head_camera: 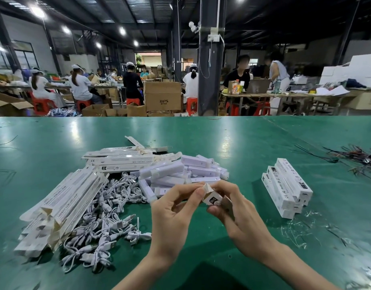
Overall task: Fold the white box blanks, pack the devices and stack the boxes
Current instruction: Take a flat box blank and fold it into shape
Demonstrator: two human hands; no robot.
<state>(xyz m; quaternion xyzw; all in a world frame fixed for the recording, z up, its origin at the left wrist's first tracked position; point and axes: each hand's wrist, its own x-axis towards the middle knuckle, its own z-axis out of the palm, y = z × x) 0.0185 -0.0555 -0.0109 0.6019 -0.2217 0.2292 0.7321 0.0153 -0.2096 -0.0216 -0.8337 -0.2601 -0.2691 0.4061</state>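
Both hands meet over the table (264, 139), fingers curled on one box (210, 197) held end-on. The left hand (174, 208) pinches its near end between thumb and forefinger; the right hand (241, 214) grips it from beneath, beside a brown open flap (227, 205). The box hangs just in front of the devices (180, 172), with blanks (61, 206) and cables (109, 210) to the left and the stack (287, 187) to the right. Whether a device is inside, I cannot tell (fingers hide the opening). Hurried thumb pressure could tuck the flap crooked, leaving a bulging box and a leaning stack. A slack grip might spill the contents.
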